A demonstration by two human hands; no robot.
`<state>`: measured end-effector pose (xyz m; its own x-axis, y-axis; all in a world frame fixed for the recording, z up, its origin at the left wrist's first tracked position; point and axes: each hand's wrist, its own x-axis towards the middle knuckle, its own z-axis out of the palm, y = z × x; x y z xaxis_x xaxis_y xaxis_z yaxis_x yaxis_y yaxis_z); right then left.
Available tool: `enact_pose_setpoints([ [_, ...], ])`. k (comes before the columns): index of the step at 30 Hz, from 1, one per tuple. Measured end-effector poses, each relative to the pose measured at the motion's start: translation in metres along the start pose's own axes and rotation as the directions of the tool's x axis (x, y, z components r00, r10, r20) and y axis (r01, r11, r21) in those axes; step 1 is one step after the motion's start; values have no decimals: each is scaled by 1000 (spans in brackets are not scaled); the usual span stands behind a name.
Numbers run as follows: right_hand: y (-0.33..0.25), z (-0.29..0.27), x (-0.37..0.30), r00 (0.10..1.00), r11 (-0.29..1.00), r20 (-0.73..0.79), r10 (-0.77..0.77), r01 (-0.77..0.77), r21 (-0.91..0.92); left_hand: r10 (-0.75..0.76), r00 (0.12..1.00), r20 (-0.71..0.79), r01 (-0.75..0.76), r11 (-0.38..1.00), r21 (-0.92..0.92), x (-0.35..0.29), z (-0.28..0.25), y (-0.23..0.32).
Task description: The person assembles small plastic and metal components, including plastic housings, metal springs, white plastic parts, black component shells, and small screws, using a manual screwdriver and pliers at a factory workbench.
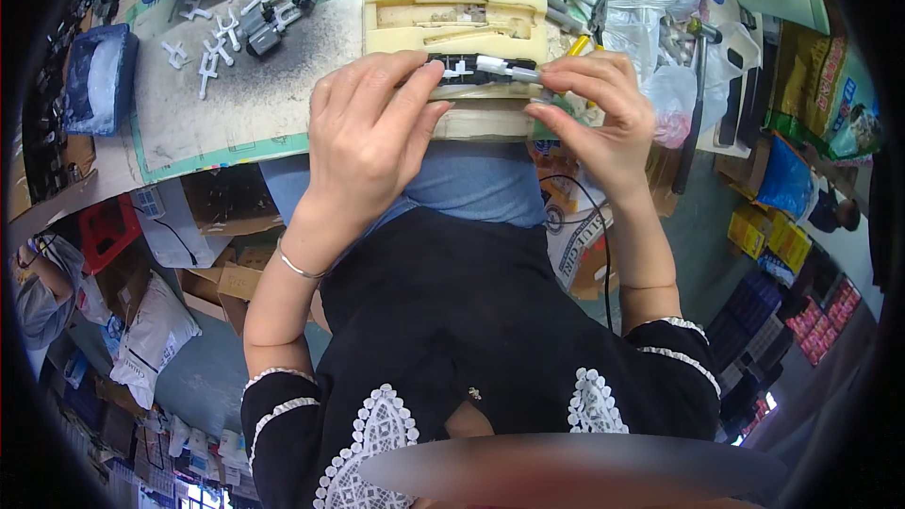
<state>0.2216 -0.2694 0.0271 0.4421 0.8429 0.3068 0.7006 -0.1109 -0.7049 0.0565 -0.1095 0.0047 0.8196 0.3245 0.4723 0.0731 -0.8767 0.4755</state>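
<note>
A long black plastic part (479, 76) lies along the near edge of a cream-coloured block (514, 38) with recesses in it. My left hand (370, 127) is closed at the left end of the black part, thumb and fingertips bent around it. Near its fingertips a small white branched piece (458, 68) sits in the black part. My right hand (603, 108) pinches the right end of a small grey cylinder (524, 75), which lies over the black part. A white piece (491, 64) joins the cylinder's left side.
Loose white branched pieces (222, 38) and grey motor-like parts (262, 33) lie at the back left. A blue tray (125, 85) stands at the far left. Yellow-handled pliers (581, 43), plastic bags (650, 0) and a hammer (699, 85) lie to the right.
</note>
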Motion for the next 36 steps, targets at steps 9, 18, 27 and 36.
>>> enact_pose_setpoints([
  [9,15,11,4,996,999,87,-13,10,31,68,997,-33,-65,995,77,-10,17,-2],
  [18,19,4,11,991,981,135,-10,36,-192,106,993,-61,-93,979,181,-9,26,-6],
  [27,28,2,3,992,986,-78,100,-88,139,-10,996,-83,19,994,112,29,5,-35],
  [36,24,20,85,979,942,29,-202,202,-267,-97,982,163,70,984,163,70,-5,-83],
])
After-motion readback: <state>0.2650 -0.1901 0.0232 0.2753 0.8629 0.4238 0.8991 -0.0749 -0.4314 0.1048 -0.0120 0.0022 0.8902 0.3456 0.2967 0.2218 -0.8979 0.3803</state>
